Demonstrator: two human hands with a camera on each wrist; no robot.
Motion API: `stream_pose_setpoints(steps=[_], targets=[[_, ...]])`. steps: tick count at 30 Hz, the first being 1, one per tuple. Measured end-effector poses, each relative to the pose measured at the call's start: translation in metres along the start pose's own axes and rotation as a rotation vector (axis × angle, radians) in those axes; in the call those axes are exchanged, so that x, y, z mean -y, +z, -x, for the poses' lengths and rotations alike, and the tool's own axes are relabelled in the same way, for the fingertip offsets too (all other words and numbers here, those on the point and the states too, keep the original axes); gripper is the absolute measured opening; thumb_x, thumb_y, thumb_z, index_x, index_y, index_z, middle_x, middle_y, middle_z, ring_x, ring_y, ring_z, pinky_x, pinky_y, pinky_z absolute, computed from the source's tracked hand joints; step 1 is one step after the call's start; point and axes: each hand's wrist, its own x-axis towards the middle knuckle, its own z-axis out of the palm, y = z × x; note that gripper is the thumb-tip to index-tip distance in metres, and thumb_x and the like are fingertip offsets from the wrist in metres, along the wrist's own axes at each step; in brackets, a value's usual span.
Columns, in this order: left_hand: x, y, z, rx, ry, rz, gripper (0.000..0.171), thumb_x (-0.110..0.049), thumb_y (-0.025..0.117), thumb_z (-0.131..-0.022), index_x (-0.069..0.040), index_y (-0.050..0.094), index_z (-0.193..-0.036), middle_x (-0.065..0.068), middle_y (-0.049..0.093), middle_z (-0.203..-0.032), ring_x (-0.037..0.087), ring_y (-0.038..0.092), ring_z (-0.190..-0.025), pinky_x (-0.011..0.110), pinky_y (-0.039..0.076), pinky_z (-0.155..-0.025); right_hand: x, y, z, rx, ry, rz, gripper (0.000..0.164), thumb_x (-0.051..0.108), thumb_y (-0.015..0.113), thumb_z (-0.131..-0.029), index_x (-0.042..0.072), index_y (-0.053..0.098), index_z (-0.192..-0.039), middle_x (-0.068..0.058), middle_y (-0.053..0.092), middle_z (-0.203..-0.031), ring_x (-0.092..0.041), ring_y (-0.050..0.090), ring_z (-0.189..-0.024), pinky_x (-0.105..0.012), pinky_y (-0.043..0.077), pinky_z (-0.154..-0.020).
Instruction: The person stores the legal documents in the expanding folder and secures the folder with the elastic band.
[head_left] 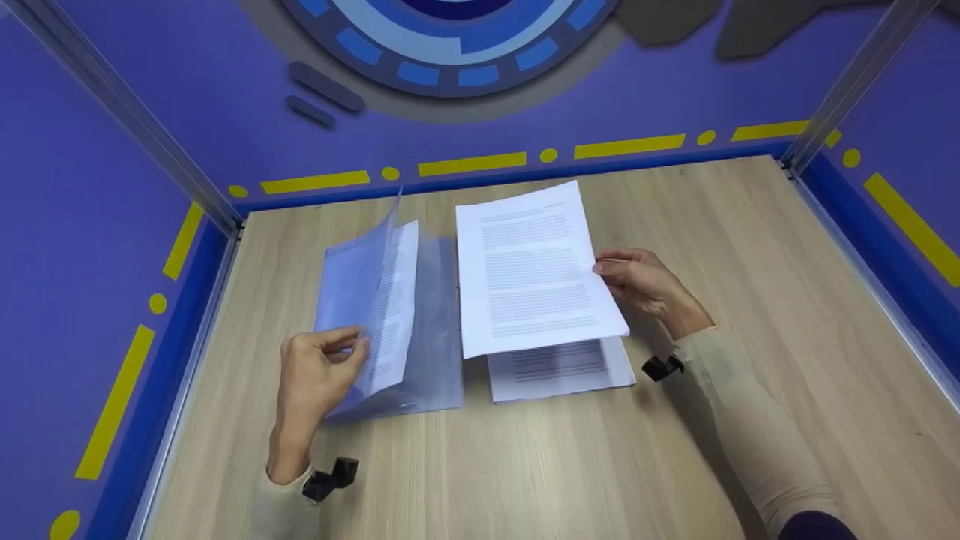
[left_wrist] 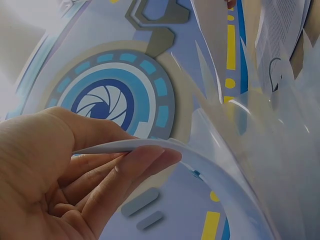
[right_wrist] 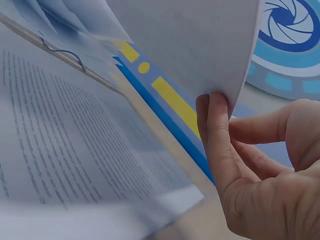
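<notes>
On the left of the table lies an opened folder (head_left: 439, 337) of clear plastic sleeves, one holding a printed page (head_left: 397, 300). My left hand (head_left: 315, 382) pinches the edge of its raised sleeves (head_left: 352, 281) between thumb and fingers. In the left wrist view, more clear sleeves (left_wrist: 285, 150) fan out beyond that hand (left_wrist: 105, 165). My right hand (head_left: 645, 285) pinches the right edge of a printed sheet (head_left: 532, 262), lifted and tilted over a stack of printed paper (head_left: 562, 379). The right wrist view shows the fingers (right_wrist: 217, 120) against the sheet's blank back (right_wrist: 185, 45).
A wood-grain table (head_left: 525, 472) carries everything. Blue-purple panels (head_left: 450, 135) with yellow marks border its back and both sides, joined by metal posts (head_left: 855, 82). A thin dark cord (right_wrist: 62, 50) curves near the sleeves in the right wrist view.
</notes>
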Motion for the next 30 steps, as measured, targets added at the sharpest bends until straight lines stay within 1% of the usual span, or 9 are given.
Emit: stream_pose_setpoints(steps=[5, 11, 18, 22, 27, 30], targets=[[0.0, 0.0, 0.0, 0.007, -0.014, -0.002, 0.019, 0.004, 0.079, -0.088, 0.01, 0.081, -0.106, 0.024, 0.08, -0.101, 0.037, 0.081, -0.086, 0.005, 0.056, -0.069, -0.002, 0.01, -0.006, 0.026, -0.004, -0.013, 0.015, -0.004, 0.068, -0.1, 0.0, 0.069, -0.115, -0.008, 0.079, -0.095, -0.016, 0.079, -0.082, -0.025, 0.066, -0.072], [0.0, -0.001, 0.0, 0.013, -0.021, 0.001, 0.02, 0.004, 0.08, -0.088, 0.01, 0.081, -0.107, 0.024, 0.08, -0.101, 0.037, 0.081, -0.086, 0.006, 0.057, -0.069, -0.004, 0.021, -0.011, 0.036, -0.005, 0.02, 0.018, -0.004, 0.069, -0.1, -0.002, 0.068, -0.118, -0.005, 0.079, -0.093, -0.014, 0.078, -0.08, -0.024, 0.065, -0.071], [-0.001, -0.001, -0.001, 0.005, -0.012, 0.002, 0.018, 0.005, 0.079, -0.088, 0.008, 0.082, -0.106, 0.024, 0.08, -0.1, 0.037, 0.081, -0.085, 0.008, 0.058, -0.069, -0.004, 0.033, -0.015, 0.03, 0.019, 0.023, 0.021, -0.003, 0.07, -0.099, -0.003, 0.067, -0.12, -0.006, 0.079, -0.092, -0.013, 0.078, -0.078, -0.024, 0.065, -0.07], [-0.001, -0.001, -0.001, 0.003, -0.017, 0.003, 0.018, 0.004, 0.079, -0.088, 0.008, 0.082, -0.106, 0.023, 0.081, -0.1, 0.037, 0.081, -0.085, 0.006, 0.056, -0.069, -0.005, 0.04, -0.018, 0.037, 0.026, 0.024, 0.022, -0.004, 0.069, -0.099, -0.004, 0.066, -0.121, -0.006, 0.079, -0.091, -0.013, 0.077, -0.078, -0.023, 0.064, -0.07], [0.0, -0.001, -0.001, 0.004, -0.025, 0.004, 0.019, 0.005, 0.08, -0.088, 0.009, 0.081, -0.106, 0.024, 0.081, -0.1, 0.037, 0.081, -0.085, 0.004, 0.055, -0.068, -0.007, 0.048, -0.021, 0.052, 0.034, 0.001, 0.017, -0.006, 0.067, -0.099, -0.002, 0.069, -0.115, -0.007, 0.078, -0.088, -0.013, 0.076, -0.077, -0.023, 0.064, -0.067], [0.0, -0.001, -0.001, -0.002, -0.018, 0.005, 0.018, 0.005, 0.079, -0.087, 0.009, 0.081, -0.105, 0.024, 0.08, -0.1, 0.037, 0.081, -0.085, 0.007, 0.057, -0.069, -0.009, 0.051, -0.023, 0.055, 0.038, 0.011, 0.015, -0.005, 0.068, -0.099, 0.0, 0.07, -0.113, -0.007, 0.077, -0.087, -0.013, 0.076, -0.076, -0.023, 0.064, -0.066]])
